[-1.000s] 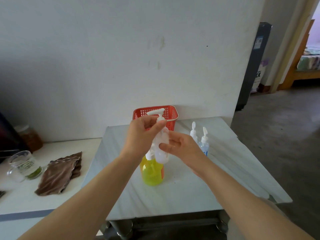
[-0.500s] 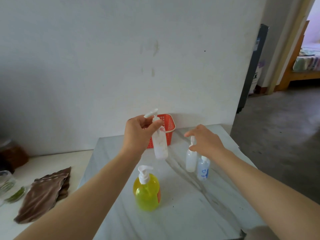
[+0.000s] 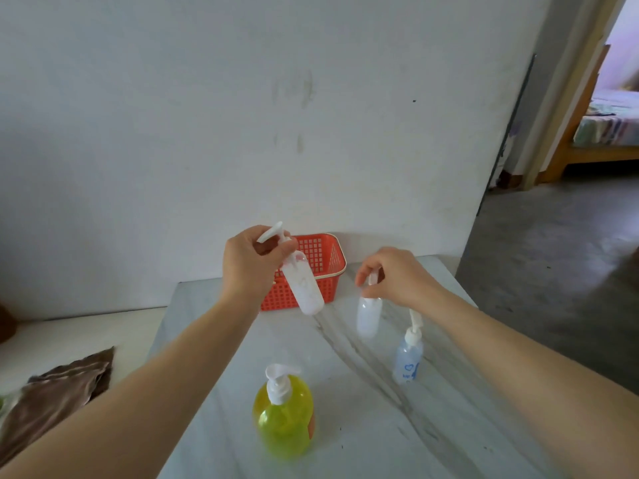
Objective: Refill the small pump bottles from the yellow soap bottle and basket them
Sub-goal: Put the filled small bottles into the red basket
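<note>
My left hand [image 3: 250, 267] grips a white pump bottle [image 3: 304, 288] by its neck, holding it tilted in the air in front of the red basket [image 3: 328, 261]. My right hand [image 3: 397, 278] pinches the pump top of a second clear small bottle [image 3: 368, 318], which hangs just above the marble table [image 3: 363, 426]. A third small bottle with a blue label [image 3: 408, 361] stands on the table to the right. The yellow soap bottle [image 3: 283, 416] stands upright near the front, its white pump on.
The red basket sits at the table's back edge against the white wall. A brown cloth [image 3: 52, 395] lies on the lower white counter at the left. A doorway and grey floor open to the right.
My right hand let go of the white bottle, moved right and took the clear bottle by its pump. My left hand carried the white bottle toward the basket. The camera tilted down.
</note>
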Tool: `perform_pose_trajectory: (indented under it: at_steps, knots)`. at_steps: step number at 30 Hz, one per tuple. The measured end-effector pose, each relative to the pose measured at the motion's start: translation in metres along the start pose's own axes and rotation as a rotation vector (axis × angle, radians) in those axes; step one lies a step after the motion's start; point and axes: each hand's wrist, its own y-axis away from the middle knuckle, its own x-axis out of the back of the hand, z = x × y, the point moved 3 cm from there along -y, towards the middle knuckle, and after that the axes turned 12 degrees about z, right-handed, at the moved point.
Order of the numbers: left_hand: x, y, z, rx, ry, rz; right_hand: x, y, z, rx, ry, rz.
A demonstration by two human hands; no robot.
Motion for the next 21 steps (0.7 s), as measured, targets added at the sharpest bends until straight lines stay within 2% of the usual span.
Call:
perform_pose_trajectory:
  at_steps: [5,11,15,21]
  knots:
    - [-0.007,-0.037,0.001,-0.065,-0.011,0.053,0.032,-0.037,-0.027,0.018,-0.228,0.169]
    - [-0.029,-0.08,-0.011,-0.128,-0.079,0.086,0.03,-0.096,-0.036,0.012,-0.296,0.31]
    - [-0.052,-0.1,-0.043,-0.104,-0.151,0.069,-0.001,-0.128,-0.031,0.016,-0.28,0.312]
    - [-0.097,-0.119,-0.087,-0.122,-0.334,-0.031,-0.062,-0.163,0.0,-0.037,-0.198,0.209]
